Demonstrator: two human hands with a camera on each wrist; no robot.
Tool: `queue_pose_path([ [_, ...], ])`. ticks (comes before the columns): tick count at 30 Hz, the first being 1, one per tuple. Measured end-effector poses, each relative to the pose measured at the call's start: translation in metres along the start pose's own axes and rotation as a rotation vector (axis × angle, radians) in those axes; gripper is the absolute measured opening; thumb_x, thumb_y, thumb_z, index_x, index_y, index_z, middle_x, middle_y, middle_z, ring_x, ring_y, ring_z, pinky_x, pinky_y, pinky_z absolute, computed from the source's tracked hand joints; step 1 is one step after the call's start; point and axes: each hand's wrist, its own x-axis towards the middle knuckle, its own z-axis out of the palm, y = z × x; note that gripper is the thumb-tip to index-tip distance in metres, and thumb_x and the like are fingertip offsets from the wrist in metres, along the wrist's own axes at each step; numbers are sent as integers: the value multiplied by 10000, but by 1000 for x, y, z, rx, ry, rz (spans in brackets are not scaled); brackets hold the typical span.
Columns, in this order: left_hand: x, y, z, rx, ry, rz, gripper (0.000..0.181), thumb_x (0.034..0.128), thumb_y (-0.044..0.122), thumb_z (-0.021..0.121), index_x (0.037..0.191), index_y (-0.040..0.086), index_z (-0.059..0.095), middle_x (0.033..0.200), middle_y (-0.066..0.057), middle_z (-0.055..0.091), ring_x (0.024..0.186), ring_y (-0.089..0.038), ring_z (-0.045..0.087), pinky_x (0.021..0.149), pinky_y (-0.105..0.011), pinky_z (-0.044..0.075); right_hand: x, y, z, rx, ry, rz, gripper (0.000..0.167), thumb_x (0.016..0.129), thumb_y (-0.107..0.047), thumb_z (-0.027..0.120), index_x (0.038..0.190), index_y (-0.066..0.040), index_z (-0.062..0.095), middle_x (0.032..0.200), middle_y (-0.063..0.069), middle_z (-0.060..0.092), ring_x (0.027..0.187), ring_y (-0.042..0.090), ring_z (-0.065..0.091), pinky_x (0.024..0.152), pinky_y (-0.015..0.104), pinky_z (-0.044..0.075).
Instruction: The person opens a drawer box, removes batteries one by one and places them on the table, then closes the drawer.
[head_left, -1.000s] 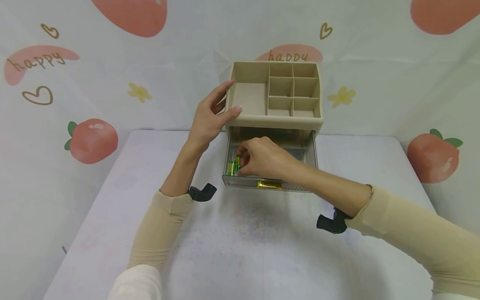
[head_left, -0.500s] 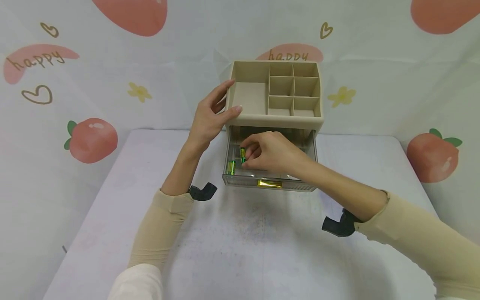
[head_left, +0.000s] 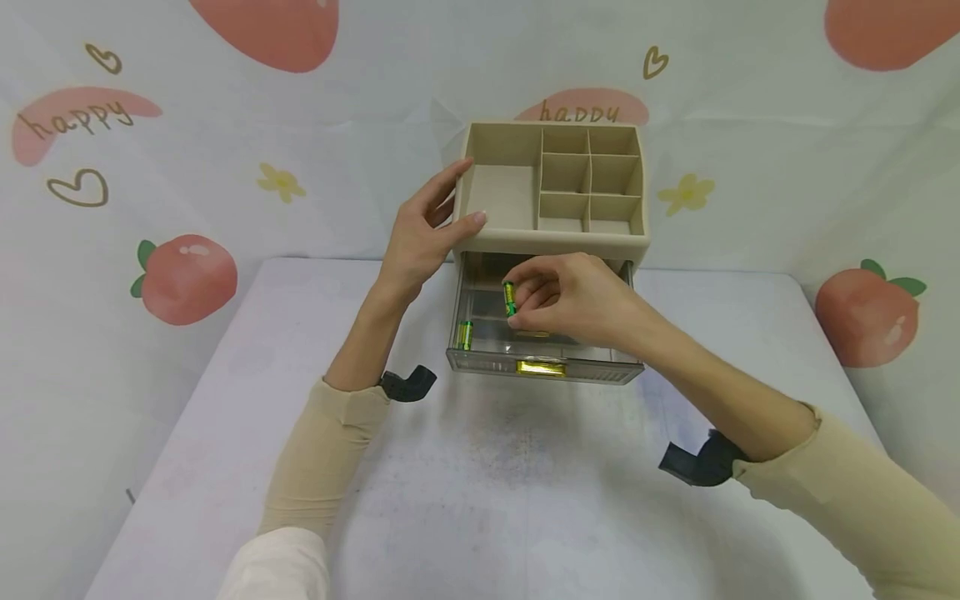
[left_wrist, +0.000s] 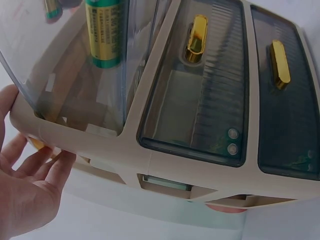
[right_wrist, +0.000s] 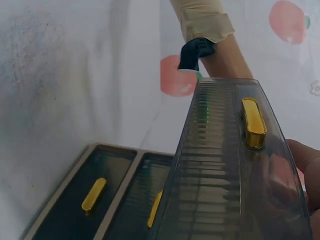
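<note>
A beige desktop drawer organizer (head_left: 551,242) stands at the back of the table, its clear top drawer (head_left: 480,364) pulled out. My left hand (head_left: 420,242) grips the organizer's left side, thumb over the top edge; the left wrist view shows its fingers round the corner. Above the drawer, my right hand (head_left: 581,296) pinches a small green-and-gold battery (head_left: 510,298) between thumb and forefinger. More of the same batteries (head_left: 465,335) stay in the drawer's front left corner. One battery (left_wrist: 106,35) shows large through the drawer wall in the left wrist view.
Lower drawers with gold handles (left_wrist: 281,65) are shut below the open one. The organizer's top has one large compartment (head_left: 501,200) and several small ones. A white table (head_left: 480,483) lies in front, and a fruit-printed cloth (head_left: 360,125) hangs behind.
My right hand has lifted a battery from the drawer's front left corner and moved it right and up. The left hand keeps its hold on the organizer.
</note>
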Motion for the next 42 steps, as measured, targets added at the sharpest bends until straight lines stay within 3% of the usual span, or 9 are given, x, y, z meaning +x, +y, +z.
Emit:
queue_pose_path([
  [8, 0, -1, 1, 20, 12, -17, 639, 919, 19, 675, 1504, 45, 419, 1560, -49, 389, 1418, -294, 389, 1081, -358, 410, -21, 2, -4, -61, 8, -41, 365, 841, -162, 804, 1178, -104, 675, 906, -34, 687, 816, 105, 656, 777, 307, 537],
  [19, -1, -1, -1, 2, 21, -19, 639, 917, 16, 670, 1505, 54, 423, 1560, -42, 391, 1417, -276, 395, 1072, -358, 419, -51, 0, -7, 94, 19, -60, 417, 821, -126, 821, 1199, -67, 655, 909, 28, 661, 822, 166, 645, 746, 262, 535],
  [31, 0, -1, -1, -14, 18, -30, 648, 916, 10, 665, 1510, 54, 413, 1562, -56, 386, 1411, -281, 403, 1065, -374, 426, -77, 5, -7, 180, 36, -146, 393, 829, -20, 786, 1195, -29, 643, 906, 61, 617, 807, 192, 612, 738, 240, 523],
  [42, 0, -1, 1, -1, 20, -34, 645, 920, 16, 666, 1511, 57, 413, 1565, -57, 383, 1411, -277, 404, 1068, -380, 422, -97, 21, -16, 206, 103, -181, 416, 827, 22, 778, 1214, -28, 636, 965, 78, 622, 832, 172, 628, 759, 232, 532],
])
